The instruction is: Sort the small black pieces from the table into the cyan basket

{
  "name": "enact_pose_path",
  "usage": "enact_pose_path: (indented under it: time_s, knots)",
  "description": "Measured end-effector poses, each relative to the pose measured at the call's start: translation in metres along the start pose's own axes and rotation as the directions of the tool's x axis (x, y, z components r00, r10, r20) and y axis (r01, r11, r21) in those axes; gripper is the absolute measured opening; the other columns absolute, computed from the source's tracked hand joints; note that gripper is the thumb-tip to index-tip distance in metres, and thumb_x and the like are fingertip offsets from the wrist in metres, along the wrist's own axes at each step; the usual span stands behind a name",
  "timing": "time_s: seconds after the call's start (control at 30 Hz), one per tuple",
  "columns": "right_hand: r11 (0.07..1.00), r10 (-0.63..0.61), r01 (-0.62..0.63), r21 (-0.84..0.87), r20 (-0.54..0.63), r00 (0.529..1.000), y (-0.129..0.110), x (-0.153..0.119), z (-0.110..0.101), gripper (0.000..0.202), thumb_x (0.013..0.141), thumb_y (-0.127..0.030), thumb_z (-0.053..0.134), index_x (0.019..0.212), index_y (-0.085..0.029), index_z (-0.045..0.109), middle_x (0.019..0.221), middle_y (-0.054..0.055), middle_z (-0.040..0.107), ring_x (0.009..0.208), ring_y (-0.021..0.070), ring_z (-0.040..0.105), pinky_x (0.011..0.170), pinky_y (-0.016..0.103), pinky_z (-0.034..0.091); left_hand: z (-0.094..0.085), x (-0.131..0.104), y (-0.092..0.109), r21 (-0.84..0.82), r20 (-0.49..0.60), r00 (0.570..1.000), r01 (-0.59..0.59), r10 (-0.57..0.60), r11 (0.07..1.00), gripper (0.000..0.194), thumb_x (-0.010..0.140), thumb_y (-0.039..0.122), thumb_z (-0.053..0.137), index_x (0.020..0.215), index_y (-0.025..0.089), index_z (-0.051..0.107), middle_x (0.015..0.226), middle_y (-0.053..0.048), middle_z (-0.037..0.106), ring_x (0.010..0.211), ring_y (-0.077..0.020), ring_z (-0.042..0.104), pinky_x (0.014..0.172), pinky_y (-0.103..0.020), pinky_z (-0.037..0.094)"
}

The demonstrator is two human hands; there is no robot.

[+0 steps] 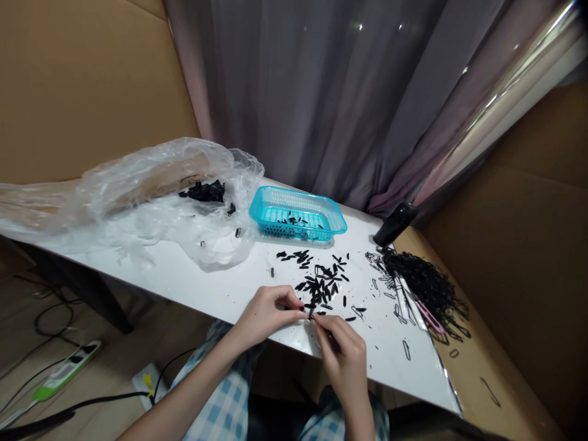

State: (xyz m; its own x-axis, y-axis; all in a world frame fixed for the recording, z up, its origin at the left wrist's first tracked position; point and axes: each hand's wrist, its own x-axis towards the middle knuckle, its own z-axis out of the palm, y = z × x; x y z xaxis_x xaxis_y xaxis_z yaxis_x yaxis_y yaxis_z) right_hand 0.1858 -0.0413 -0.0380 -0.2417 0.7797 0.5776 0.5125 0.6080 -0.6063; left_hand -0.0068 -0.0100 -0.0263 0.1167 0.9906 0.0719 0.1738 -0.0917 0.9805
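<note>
Close to the table's front edge, my left hand [271,311] and my right hand [343,350] meet fingertip to fingertip. Both are closed in a pinch on a small black piece [311,314], mostly covered by the fingers, so its exact kind cannot be made out. Just beyond the fingertips lies a loose pile of short black strips [321,288]. Farther back stands a blue plastic basket [298,236] with several similar black strips inside. To the right, a heap of thin black loops [420,282] spreads over the table edge onto cardboard.
A crumpled clear plastic bag [151,214] with black pieces [206,191] covers the table's left side. A black cylinder [395,224] leans at the right back; pink-handled scissors [432,318] lie by the heap. Cardboard walls [519,214] and a grey curtain [312,92] surround the white table [202,294].
</note>
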Motion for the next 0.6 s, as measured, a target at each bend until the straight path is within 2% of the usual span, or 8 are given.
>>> enact_pose_path:
  time_s: [0.13, 0.4, 0.6]
  knots:
    - [1.000, 0.016, -0.016, 0.004, -0.016, 1.000, -0.0010, 0.0004, 0.0003, 0.017, 0.096, -0.019, 0.055, 0.101, -0.022, 0.071, 0.089, 0.006, 0.074, 0.081, 0.0191, 0.071, 0.071, 0.029, 0.057, -0.0003, -0.0007, -0.0003, 0.019, -0.008, 1.000, -0.027, 0.028, 0.999, 0.011, 0.070, 0.020, 0.078, 0.070, 0.015, 0.068, 0.075, -0.003, 0.073, 0.075, -0.0186, 0.068, 0.068, -0.025, 0.052]
    - [0.999, 0.033, -0.033, 0.037, -0.001, 0.999, -0.0025, 0.0018, -0.0011, 0.016, 0.096, -0.020, 0.055, 0.102, -0.021, 0.070, 0.091, 0.007, 0.074, 0.082, 0.0191, 0.071, 0.074, 0.029, 0.058, 0.0006, -0.0006, -0.0005, -0.046, 0.001, 1.000, -0.007, 0.007, 0.999, 0.010, 0.070, 0.022, 0.077, 0.069, 0.015, 0.069, 0.078, -0.006, 0.077, 0.078, -0.0215, 0.072, 0.072, -0.028, 0.055]
    - [0.998, 0.041, -0.040, 0.053, -0.010, 0.999, -0.0035, 0.0020, -0.0016, 0.017, 0.096, -0.021, 0.055, 0.100, -0.021, 0.071, 0.090, 0.007, 0.074, 0.082, 0.0197, 0.071, 0.073, 0.030, 0.058, 0.0007, 0.0000, -0.0013, -0.048, -0.016, 1.000, -0.011, 0.010, 0.999, 0.012, 0.071, 0.023, 0.077, 0.069, 0.015, 0.068, 0.078, -0.005, 0.076, 0.078, -0.0203, 0.072, 0.072, -0.027, 0.056]
